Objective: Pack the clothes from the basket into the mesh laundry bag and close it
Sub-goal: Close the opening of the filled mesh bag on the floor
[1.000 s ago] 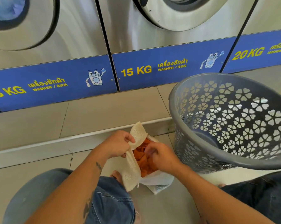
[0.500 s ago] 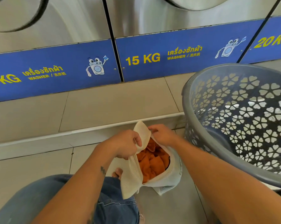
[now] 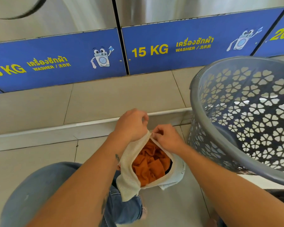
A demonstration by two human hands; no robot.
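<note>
Left hand (image 3: 131,124): fingers pinch the bag's far corner.
Right hand (image 3: 168,136): fingers pinch the bag rim beside it.
Bag (image 3: 129,164): on the floor by the knee, mouth open.
Clothes (image 3: 147,166): orange, inside bag.
Basket (image 3: 208,76): grey, just right of the bag.

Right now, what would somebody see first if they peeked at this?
Probably the bright orange clothes stuffed in the white mesh laundry bag, low in the middle. The left hand and right hand pinch its top edge, which is not yet closed. To the right sits a big grey laundry basket with flower-shaped holes, and blue 15 KG washer signs run along the back.
</note>
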